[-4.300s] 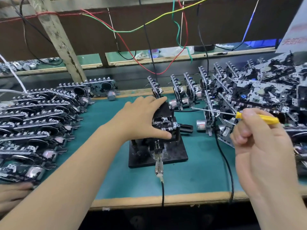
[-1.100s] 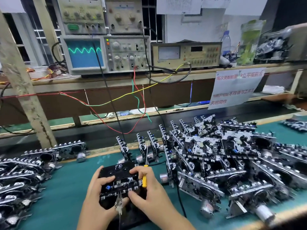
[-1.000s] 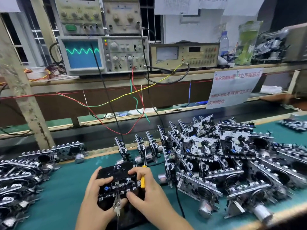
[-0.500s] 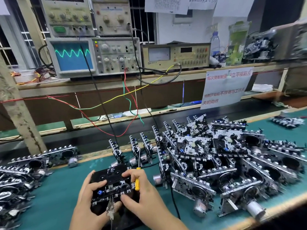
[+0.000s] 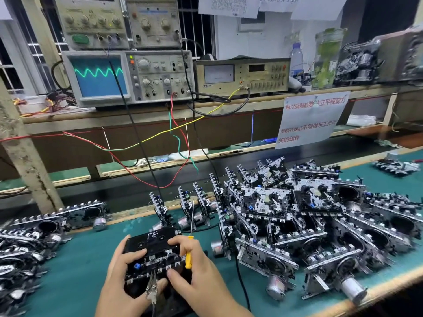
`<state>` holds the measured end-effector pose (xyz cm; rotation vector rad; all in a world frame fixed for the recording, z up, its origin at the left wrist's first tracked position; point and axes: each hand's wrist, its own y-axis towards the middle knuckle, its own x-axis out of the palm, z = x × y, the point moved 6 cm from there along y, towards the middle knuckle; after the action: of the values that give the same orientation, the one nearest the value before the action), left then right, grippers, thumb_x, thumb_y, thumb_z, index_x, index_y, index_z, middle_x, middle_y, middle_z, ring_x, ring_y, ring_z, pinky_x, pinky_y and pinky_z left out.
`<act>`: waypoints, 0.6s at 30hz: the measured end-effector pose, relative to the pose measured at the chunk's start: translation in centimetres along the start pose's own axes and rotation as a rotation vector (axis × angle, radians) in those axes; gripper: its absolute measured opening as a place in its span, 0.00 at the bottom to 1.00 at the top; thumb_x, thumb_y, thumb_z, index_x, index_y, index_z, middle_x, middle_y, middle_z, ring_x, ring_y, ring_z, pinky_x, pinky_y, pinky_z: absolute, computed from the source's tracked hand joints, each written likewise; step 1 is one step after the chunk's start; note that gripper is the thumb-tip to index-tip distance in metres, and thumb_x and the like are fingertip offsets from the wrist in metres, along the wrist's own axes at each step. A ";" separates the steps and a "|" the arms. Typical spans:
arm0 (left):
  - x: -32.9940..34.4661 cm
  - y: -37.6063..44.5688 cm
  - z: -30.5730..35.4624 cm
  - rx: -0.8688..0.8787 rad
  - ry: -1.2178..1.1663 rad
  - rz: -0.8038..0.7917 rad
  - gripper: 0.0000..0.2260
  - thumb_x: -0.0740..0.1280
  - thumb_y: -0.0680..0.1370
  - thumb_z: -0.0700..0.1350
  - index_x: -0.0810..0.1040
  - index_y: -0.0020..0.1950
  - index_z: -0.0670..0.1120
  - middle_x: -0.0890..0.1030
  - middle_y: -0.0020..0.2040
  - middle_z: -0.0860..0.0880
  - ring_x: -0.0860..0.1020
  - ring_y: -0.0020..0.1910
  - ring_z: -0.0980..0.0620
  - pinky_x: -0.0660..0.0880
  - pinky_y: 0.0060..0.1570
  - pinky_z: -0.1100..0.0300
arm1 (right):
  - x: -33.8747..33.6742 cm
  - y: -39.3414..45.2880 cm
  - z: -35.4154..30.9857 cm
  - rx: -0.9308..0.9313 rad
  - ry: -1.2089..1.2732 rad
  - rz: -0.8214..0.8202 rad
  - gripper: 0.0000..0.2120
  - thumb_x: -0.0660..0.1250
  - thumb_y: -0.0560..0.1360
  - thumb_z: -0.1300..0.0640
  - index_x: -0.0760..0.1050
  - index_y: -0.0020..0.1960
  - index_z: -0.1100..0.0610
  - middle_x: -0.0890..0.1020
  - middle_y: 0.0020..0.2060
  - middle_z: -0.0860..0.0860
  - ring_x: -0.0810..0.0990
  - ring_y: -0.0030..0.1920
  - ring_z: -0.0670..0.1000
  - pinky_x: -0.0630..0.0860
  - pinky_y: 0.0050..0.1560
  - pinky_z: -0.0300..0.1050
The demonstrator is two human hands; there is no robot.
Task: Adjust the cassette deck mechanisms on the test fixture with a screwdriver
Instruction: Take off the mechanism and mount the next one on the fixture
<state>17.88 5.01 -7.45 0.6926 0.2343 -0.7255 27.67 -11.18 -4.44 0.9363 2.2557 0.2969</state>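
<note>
Near the front edge of the green desk (image 5: 87,255), a little left of centre, one cassette deck mechanism (image 5: 152,252) sits on the dark test fixture (image 5: 174,300), with a black cassette marked in white lying in its far half. Both hands are on it. The left hand (image 5: 121,277) grips the left side, thumb laid across the top near a small blue part and the other fingers curled around the left edge and under the near corner. The right hand (image 5: 194,273) presses on the right side, index finger hooked over the far right corner and thumb on the near edge, while the yellow screwdriver (image 5: 188,252) is tucked between its fingers. What matters for the coming move is how that tool lies: its long axis runs near to far, handle held against the hand and the thin shaft pointing up and away over the back of the deck, so the tip faces away from the mechanism rather than down at it. The adjusting points cannot be made out, though they probably lie just left of the right hand, which is the one that must swing the tip round and down. The oscilloscope (image 5: 128,76) on the far shelf shows a green wave, and heaps of other decks (image 5: 309,216) crowd the right side.
</note>
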 end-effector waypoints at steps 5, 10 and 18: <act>0.0 -0.2 0.4 -0.008 -0.040 0.007 0.36 0.79 0.56 0.64 0.76 0.63 0.63 0.64 0.76 0.65 0.73 0.71 0.51 0.73 0.65 0.42 | 0.6 -0.3 0.0 -0.109 -0.075 0.032 0.14 0.62 0.79 0.49 0.55 0.55 0.43 0.58 0.76 0.31 0.67 0.69 0.36 0.66 0.59 0.40; 0.0 -0.2 0.6 -0.027 -0.014 0.006 0.37 0.81 0.57 0.63 0.75 0.64 0.64 0.63 0.76 0.67 0.71 0.72 0.52 0.72 0.66 0.43 | 0.7 -0.4 0.2 -0.134 -0.072 0.071 0.17 0.64 0.77 0.50 0.55 0.56 0.44 0.48 0.80 0.34 0.58 0.75 0.34 0.70 0.66 0.49; -0.1 -0.4 1.0 -0.042 -0.006 0.001 0.36 0.86 0.58 0.51 0.76 0.63 0.63 0.64 0.76 0.67 0.72 0.72 0.52 0.72 0.64 0.43 | 0.4 -0.5 0.4 -0.097 -0.079 0.115 0.20 0.65 0.77 0.48 0.53 0.57 0.40 0.54 0.77 0.32 0.65 0.73 0.39 0.72 0.60 0.46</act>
<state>17.55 4.21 -6.86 0.6508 0.2436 -0.7198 27.44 -11.34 -5.14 1.0110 2.1001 0.4096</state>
